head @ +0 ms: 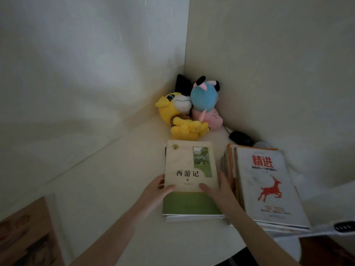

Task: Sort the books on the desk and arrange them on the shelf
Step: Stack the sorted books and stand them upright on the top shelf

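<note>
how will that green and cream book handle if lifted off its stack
The green and cream book looks like a worn paperback, so it probably bends slightly. Flat on a stack, it should slide, not tip.

dim, soft indoor light | faint wall shadows | edges bowed by wide-angle | slight blur throughout

On the table (115,189), the 西游记 book (189,169) lies on top of another book. Just to its right, the 精进 book (267,181) tops a pile of books. Behind them, in the wall corner, the left plush toy (178,112) touches the right plush toy (204,100). A computer mouse (240,138) lies right of the toys, behind the 精进 book.
</note>
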Motion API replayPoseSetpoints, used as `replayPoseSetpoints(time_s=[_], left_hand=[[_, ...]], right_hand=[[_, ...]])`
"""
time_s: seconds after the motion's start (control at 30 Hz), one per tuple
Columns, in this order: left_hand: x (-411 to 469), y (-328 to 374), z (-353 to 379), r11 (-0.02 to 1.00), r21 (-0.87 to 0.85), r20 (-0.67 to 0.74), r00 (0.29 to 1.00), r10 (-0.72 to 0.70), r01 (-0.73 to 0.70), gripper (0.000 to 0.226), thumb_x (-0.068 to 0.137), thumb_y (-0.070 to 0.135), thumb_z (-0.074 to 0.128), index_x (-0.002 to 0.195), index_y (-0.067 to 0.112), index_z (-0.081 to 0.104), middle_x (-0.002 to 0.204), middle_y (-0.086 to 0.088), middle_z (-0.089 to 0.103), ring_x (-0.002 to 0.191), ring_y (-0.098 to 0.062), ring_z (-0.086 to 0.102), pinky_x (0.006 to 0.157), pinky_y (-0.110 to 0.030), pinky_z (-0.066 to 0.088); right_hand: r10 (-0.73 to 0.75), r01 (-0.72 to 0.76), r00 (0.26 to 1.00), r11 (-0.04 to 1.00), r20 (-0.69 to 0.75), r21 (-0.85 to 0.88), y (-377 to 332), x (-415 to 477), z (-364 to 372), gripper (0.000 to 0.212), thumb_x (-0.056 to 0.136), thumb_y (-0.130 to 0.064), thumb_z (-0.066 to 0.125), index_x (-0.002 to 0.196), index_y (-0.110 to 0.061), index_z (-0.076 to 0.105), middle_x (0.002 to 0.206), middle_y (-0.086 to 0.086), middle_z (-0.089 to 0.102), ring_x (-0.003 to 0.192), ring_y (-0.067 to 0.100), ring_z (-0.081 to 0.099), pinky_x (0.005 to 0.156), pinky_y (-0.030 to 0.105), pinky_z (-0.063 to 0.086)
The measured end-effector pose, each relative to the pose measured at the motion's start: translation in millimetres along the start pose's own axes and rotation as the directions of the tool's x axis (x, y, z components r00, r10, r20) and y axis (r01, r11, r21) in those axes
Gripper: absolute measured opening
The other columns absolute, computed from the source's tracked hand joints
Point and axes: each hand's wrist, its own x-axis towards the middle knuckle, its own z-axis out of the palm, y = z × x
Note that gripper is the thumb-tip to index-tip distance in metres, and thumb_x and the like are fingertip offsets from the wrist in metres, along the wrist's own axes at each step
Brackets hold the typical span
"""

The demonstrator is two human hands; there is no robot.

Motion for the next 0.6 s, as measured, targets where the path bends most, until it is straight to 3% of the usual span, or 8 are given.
replayPoseSetpoints(time_s=[0.07, 0.17, 0.43, 0.6], left_hand=[[3.2, -0.6, 1.2, 0.999, -0.033, -0.022, 1.0, -0.013, 0.013, 0.03, 0.09, 0.015, 0.062, 0.116, 0.026, 0.051, 0.102, 0.013, 0.063, 0.088, -0.002, 0.059, 0.075, -0.016, 0.047], [7.5, -5.7, 2.9, 1.0, -0.019, -0.054, 0.998, -0.008, 0.007, 0.028, 0.09, 0.013, 0.06, 0.117, 0.023, 0.057, 0.103, 0.01, 0.066, 0.088, 0.001, 0.06, 0.067, -0.011, 0.046], [11.9, -12.6, 10.9, 0.997, -0.077, -0.114, 0.993, -0.026, 0.017, 0.02, 0.09, 0.011, 0.06, 0.109, 0.016, 0.065, 0.098, 0.002, 0.07, 0.079, 0.0, 0.064, 0.054, -0.004, 0.044], [9.4, -19.5, 14.8, 0.994, -0.1, -0.155, 0.988, 0.016, -0.032, 0.02, 0.09, 0.008, 0.059, 0.106, 0.018, 0.065, 0.089, 0.005, 0.069, 0.065, 0.007, 0.065, 0.053, -0.006, 0.045]], right_hand=[[0.028, -0.028, 1.0, 0.998, 0.001, 0.06, 3.1, 5.2, 4.4, 0.068, 0.08, -0.021, 0.077, 0.138, -0.018, 0.041, 0.129, 0.004, 0.06, 0.112, 0.022, 0.06, 0.097, 0.044, 0.051], [0.034, -0.033, 0.999, 0.998, -0.014, 0.054, 4.5, 7.4, 9.5, 0.065, 0.084, -0.018, 0.073, 0.139, -0.016, 0.039, 0.126, 0.003, 0.058, 0.112, 0.021, 0.058, 0.095, 0.039, 0.05], [0.009, -0.007, 0.997, 1.0, -0.075, 0.03, 15.4, 13.0, 16.6, 0.074, 0.084, -0.02, 0.073, 0.145, -0.017, 0.031, 0.136, 0.004, 0.052, 0.121, 0.023, 0.053, 0.102, 0.05, 0.046], [-0.044, 0.045, 0.995, 0.999, -0.089, 0.008, 18.4, 8.8, 18.4, 0.069, 0.086, -0.019, 0.07, 0.145, -0.019, 0.033, 0.13, 0.0, 0.055, 0.117, 0.018, 0.055, 0.099, 0.041, 0.048]])
